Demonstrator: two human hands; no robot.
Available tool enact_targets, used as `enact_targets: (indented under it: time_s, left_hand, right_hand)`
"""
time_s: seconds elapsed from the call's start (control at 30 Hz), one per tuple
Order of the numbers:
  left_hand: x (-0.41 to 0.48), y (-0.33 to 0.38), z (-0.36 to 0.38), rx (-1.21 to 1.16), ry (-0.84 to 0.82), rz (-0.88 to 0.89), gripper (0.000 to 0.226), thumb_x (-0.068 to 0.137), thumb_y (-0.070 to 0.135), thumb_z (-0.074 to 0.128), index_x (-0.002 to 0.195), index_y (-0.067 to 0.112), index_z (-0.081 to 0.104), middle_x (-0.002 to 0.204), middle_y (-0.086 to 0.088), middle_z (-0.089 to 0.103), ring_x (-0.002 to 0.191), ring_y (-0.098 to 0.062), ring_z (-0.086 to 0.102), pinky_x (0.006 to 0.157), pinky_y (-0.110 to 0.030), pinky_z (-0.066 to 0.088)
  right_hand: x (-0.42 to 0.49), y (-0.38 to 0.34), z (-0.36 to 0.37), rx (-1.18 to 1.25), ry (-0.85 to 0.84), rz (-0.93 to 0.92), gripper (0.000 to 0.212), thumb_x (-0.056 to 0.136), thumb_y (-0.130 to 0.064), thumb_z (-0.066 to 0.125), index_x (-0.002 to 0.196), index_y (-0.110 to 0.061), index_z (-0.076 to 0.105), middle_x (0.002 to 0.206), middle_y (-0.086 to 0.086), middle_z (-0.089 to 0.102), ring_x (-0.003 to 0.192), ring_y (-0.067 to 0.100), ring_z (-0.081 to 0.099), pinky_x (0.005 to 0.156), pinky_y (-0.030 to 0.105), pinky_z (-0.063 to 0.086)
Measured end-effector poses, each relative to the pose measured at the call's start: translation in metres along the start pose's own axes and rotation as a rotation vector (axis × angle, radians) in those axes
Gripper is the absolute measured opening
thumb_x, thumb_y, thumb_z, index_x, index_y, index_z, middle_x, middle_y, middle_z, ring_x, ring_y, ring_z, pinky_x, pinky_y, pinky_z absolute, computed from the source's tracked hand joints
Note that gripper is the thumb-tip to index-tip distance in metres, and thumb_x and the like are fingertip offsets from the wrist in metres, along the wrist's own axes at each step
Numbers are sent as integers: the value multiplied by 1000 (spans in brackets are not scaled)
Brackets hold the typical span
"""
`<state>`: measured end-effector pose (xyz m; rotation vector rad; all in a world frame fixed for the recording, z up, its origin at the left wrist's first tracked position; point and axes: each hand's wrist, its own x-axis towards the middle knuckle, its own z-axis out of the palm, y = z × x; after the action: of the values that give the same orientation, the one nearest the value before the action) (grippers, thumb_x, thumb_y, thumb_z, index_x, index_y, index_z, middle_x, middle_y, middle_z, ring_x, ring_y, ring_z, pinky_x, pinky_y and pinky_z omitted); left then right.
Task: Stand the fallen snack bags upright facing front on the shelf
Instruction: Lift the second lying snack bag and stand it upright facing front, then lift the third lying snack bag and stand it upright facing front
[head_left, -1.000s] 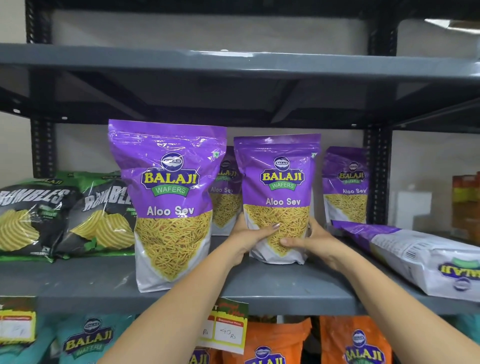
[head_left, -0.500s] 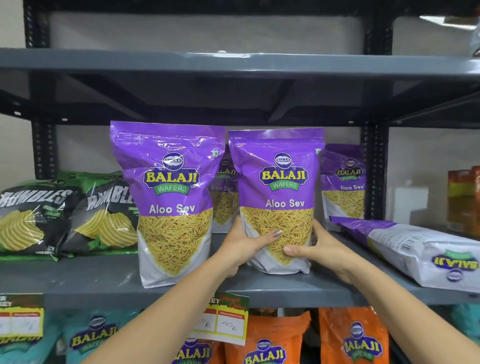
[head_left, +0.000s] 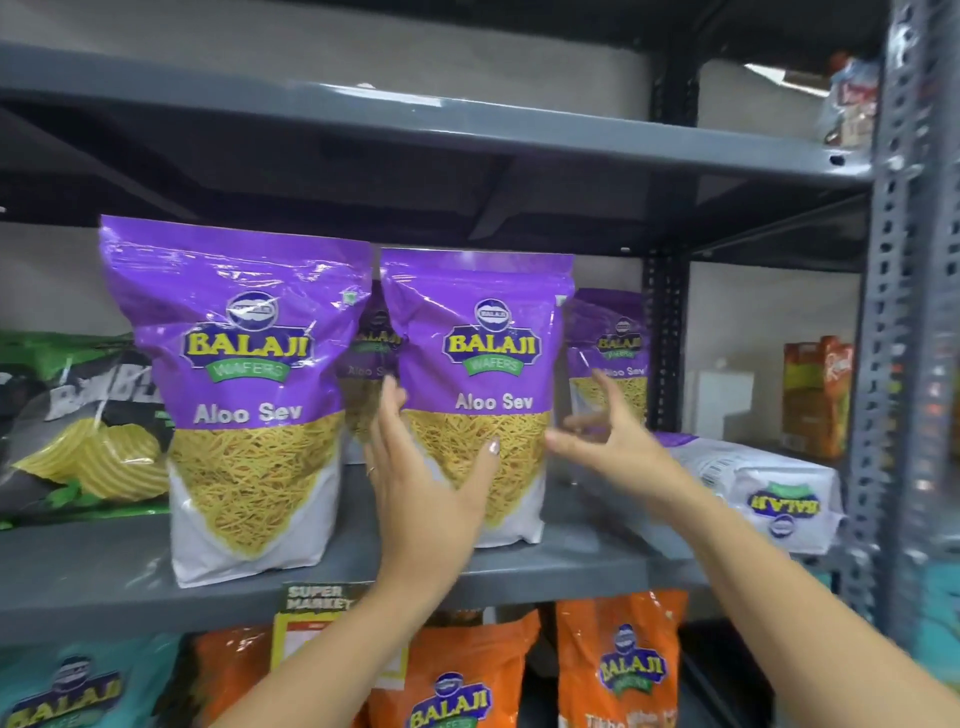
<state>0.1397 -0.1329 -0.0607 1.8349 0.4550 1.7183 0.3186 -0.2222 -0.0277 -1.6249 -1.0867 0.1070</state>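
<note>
Two purple Balaji Aloo Sev bags stand upright and face front on the grey middle shelf: a left bag and a right bag. My left hand is spread flat over the right bag's lower left front, fingers apart. My right hand hovers open just off that bag's right edge, holding nothing. Another Aloo Sev bag lies fallen on its side at the shelf's right end, label upside down. Two more purple bags stand behind, one at the back right and one between the front pair.
Black and green Rumbles chip bags lean at the shelf's left. A grey upright post bounds the right side. Orange bags and a teal bag fill the shelf below, behind a price tag. An orange carton stands beyond.
Both hands have let go of the right purple bag and opened; the right hand has pulled off to the right. The bag now stands alone. The camera has moved closer and turned left.
</note>
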Motion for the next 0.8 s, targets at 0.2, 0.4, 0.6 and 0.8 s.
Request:
enact_targets:
  time_s: [0.2, 0.4, 0.6, 0.8]
  left_hand:
    - [-17, 24, 49, -174, -518, -143, 56, 79, 25, 73, 128, 28, 44, 114, 7, 56, 70, -1, 62, 72, -23, 51]
    - [-4, 30, 150, -130, -874, -602, 89, 85, 54, 56, 152, 35, 1, 143, -6, 47, 92, -24, 73, 55, -29, 55]
    - [-5, 46, 193, -166, -1004, -696, 87, 84, 69, 42, 153, 31, 4, 149, -9, 43, 88, -23, 66, 51, -25, 55]
    - [-8, 39, 212, -210, -941, -592, 67, 83, 49, 65, 138, 19, 43, 138, 0, 51, 111, -19, 58, 81, -37, 59]
  right_hand:
    - [31, 8, -123, -547, 402, 169, 37, 92, -22, 61, 123, -2, 63, 121, 24, 67, 110, 35, 62, 90, 33, 44]
    - [58, 52, -169, -657, 144, 579, 66, 104, -44, 22, 152, 2, 25, 161, 21, 24, 122, 20, 53, 114, 40, 27]
    - [57, 54, -162, -679, 12, 667, 36, 101, -26, 39, 119, -2, 59, 106, 14, 66, 65, 20, 53, 60, 31, 40]
    - [48, 49, -165, -447, 126, 667, 21, 97, -20, 54, 91, -1, 58, 65, 9, 55, 48, 17, 43, 48, 28, 30]
